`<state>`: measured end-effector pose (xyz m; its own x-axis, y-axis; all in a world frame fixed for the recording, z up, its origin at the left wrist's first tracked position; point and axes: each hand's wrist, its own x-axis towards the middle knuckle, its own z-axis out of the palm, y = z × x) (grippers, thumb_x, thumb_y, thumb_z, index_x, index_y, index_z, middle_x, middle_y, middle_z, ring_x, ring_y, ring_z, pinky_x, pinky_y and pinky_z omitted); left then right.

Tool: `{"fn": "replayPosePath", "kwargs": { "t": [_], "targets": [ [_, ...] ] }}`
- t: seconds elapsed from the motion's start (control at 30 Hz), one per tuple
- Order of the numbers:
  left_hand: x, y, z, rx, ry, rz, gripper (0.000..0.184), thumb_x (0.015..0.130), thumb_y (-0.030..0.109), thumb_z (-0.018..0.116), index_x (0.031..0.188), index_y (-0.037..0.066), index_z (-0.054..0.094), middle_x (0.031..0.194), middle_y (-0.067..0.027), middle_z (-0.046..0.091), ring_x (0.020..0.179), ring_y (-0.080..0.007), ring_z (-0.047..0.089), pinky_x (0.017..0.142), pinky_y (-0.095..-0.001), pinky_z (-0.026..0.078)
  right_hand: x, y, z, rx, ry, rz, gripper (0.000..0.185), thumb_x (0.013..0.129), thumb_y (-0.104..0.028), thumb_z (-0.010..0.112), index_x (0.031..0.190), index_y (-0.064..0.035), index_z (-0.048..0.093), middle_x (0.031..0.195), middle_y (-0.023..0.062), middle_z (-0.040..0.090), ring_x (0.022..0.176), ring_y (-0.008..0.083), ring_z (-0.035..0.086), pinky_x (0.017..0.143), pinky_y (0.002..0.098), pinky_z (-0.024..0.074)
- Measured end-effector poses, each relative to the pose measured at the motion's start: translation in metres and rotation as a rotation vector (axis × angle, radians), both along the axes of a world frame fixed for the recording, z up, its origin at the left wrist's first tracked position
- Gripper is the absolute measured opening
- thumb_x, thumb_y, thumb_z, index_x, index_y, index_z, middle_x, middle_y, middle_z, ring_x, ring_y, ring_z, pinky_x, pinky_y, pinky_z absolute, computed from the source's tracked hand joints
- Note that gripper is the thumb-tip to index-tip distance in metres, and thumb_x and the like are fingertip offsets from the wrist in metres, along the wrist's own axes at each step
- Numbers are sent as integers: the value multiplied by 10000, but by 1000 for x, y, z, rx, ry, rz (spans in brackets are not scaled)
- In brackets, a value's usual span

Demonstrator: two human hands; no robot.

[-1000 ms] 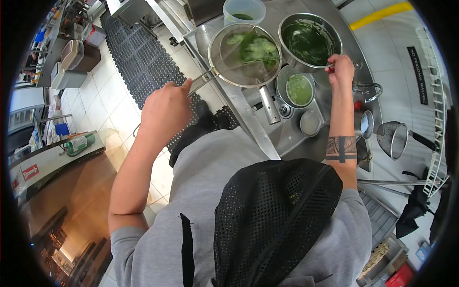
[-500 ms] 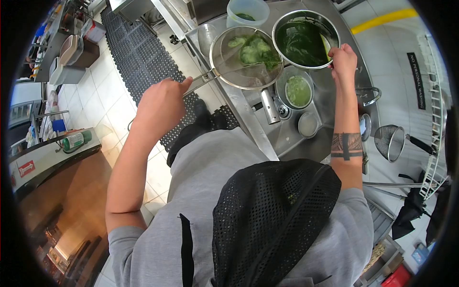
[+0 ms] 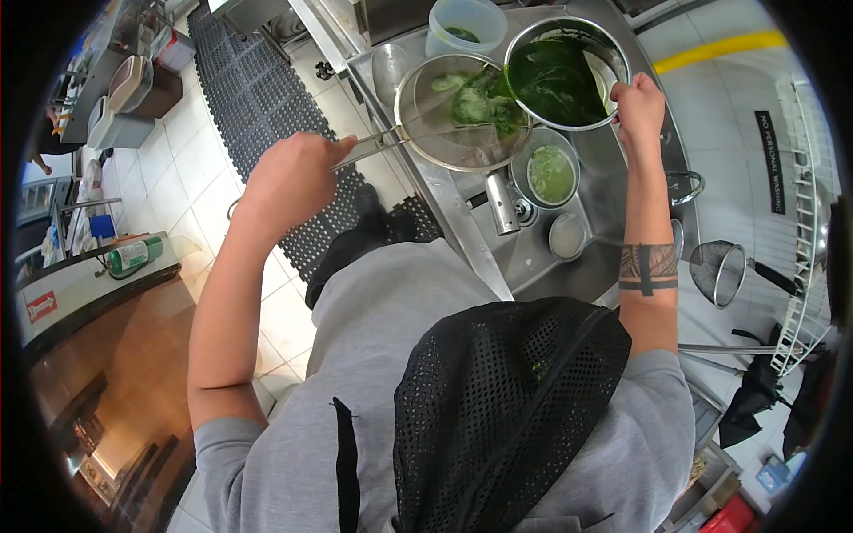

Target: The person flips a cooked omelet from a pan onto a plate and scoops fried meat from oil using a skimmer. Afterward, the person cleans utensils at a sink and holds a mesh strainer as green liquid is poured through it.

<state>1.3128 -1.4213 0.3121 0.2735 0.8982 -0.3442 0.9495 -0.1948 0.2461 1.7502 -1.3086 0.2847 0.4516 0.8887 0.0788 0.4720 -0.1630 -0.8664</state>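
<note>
My left hand (image 3: 295,178) is closed round the thin metal handle of a large round strainer (image 3: 422,115), which holds wet green pulp (image 3: 484,102). Over on the right, my right hand (image 3: 638,107) grips the rim side of a metal pot (image 3: 613,58) of dark green liquid. The pot tilts left, its lower edge over the strainer's right side. Partly below them, a metal container (image 3: 576,160) with foamy light green liquid (image 3: 552,174) stands in the sink.
Behind the strainer is a translucent plastic tub (image 3: 498,31). A small round bowl (image 3: 567,236) lies in the metal sink (image 3: 542,275), near a faucet (image 3: 689,188). At the right hangs a small mesh strainer (image 3: 716,272) with a black handle. Black matting (image 3: 258,115) covers part of the tiled floor.
My right hand has moved the pot left and tilted it, so the liquid gathers at its left side. My left hand has shifted slightly left and still holds the strainer.
</note>
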Motion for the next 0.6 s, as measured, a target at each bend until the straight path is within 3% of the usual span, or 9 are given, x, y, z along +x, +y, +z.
{"fn": "replayPosePath", "kwargs": {
  "t": [0.27,0.33,0.6],
  "targets": [
    [-5,7,-7,17,-41,-4,619,718,-22,587,1310,149,646,888,-215,637,877,-362,654,839,-449,510,-4,1,7,-9,-33,0,181,664,5,606,643,-52,436,576,39,479,451,141,448,362,321,379],
    [-5,8,-7,15,-44,-12,616,724,-20,590,1314,150,644,900,-210,637,884,-359,653,841,-448,509,-6,-1,8,6,-43,10,213,704,-1,598,665,-97,411,565,-10,408,438,118,394,376,289,343],
    [-10,15,-15,32,-76,-52,619,727,-15,615,1322,154,640,907,-193,622,894,-363,645,843,-445,511,-9,1,20,25,-24,43,191,674,0,609,644,-56,429,569,32,452,444,143,420,371,325,367]
  ]
}}
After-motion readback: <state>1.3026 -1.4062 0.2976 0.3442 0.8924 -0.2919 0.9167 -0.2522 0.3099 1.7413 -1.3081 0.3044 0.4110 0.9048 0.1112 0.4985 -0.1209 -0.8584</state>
